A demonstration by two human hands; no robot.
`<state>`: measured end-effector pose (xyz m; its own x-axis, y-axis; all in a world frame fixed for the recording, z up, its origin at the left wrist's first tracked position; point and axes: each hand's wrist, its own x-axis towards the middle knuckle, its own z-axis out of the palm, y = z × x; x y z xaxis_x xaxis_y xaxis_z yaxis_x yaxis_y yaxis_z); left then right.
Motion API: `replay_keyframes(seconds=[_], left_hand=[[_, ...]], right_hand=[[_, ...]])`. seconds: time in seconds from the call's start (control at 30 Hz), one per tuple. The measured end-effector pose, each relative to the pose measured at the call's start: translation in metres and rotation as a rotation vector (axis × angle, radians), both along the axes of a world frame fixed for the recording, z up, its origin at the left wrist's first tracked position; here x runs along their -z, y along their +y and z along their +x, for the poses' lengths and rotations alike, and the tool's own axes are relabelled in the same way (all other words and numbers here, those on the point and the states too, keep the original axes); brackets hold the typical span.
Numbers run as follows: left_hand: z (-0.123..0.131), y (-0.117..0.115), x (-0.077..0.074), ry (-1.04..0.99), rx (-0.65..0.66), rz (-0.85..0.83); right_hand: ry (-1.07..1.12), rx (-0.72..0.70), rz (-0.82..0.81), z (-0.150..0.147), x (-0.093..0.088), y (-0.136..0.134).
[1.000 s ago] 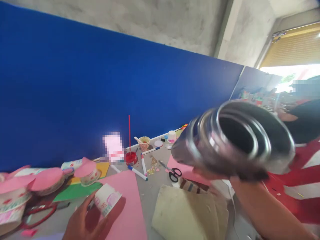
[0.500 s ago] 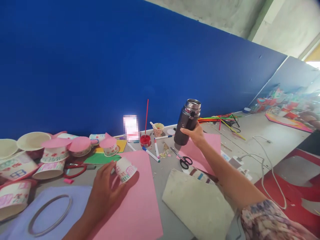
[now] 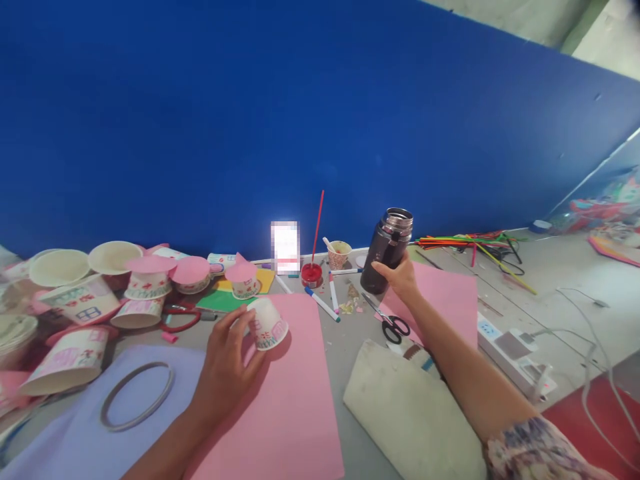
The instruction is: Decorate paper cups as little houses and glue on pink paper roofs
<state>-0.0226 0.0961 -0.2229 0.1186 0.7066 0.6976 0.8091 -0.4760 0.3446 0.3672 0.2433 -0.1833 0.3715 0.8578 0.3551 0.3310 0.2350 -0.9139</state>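
The left hand (image 3: 227, 363) is partly curled, its fingertips on the side of a small decorated paper cup (image 3: 269, 327) and its thumb near the rim. The cup is tilted with its base up, over a large pink sheet (image 3: 290, 413); whether its rim touches the sheet I cannot tell. The right hand (image 3: 403, 277) is closed around the body of a dark flask (image 3: 384, 257), the thumb across its front. The flask leans slightly, its steel mouth uncovered; the pictures do not settle whether its bottom rests on the table (image 3: 355, 353).

Just below the right hand lie black-handled scissors (image 3: 396, 330), and a second pink sheet (image 3: 453, 293) spreads under that wrist. A pale, flat piece (image 3: 410, 413) lies below the right forearm. Between and beyond the hands are several markers (image 3: 323, 305), a red jar (image 3: 312, 277) with a red stick (image 3: 318, 227) standing in it, and a patterned cup (image 3: 340, 257) holding a white stick.

Left of the left hand, a lilac sheet (image 3: 185, 367) bears a grey ring (image 3: 171, 383), with many more decorated cups (image 3: 83, 353) beyond. Well to the right of the right hand are a power strip (image 3: 513, 363) and a heap of coloured sticks (image 3: 470, 243)
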Motion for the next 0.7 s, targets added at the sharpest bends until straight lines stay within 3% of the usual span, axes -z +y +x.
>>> replay_keyframes(seconds=[0.17,0.23,0.33,0.4,0.5,0.6,0.63,0.7], left_hand=[[0.005,-0.004,-0.005,-0.142,0.007,-0.060],[0.006,-0.006,-0.008,-0.227,0.013,-0.146],[0.009,-0.008,-0.013,-0.437,0.037,-0.324],[0.010,-0.008,-0.016,-0.613,0.086,-0.429],[0.012,-0.008,-0.020,-0.849,0.250,-0.544],[0.014,-0.008,-0.019,-0.939,0.349,-0.576],[0.015,-0.009,-0.018,-0.907,0.333,-0.552],[0.015,-0.011,-0.015,-0.753,0.243,-0.454]], right_hand=[[0.001,-0.028,-0.014,0.011,-0.011,-0.013],[-0.019,-0.001,0.046,0.022,-0.028,-0.030],[-0.133,0.158,0.334,0.028,-0.059,-0.066],[-0.187,0.142,0.294,0.012,-0.075,-0.090],[-0.176,-0.228,0.092,-0.041,-0.081,-0.109],[-0.276,-0.660,-0.029,-0.097,-0.059,-0.108],[-0.311,-0.721,-0.021,-0.110,-0.048,-0.104],[-0.389,-0.683,0.071,-0.123,-0.022,-0.097]])
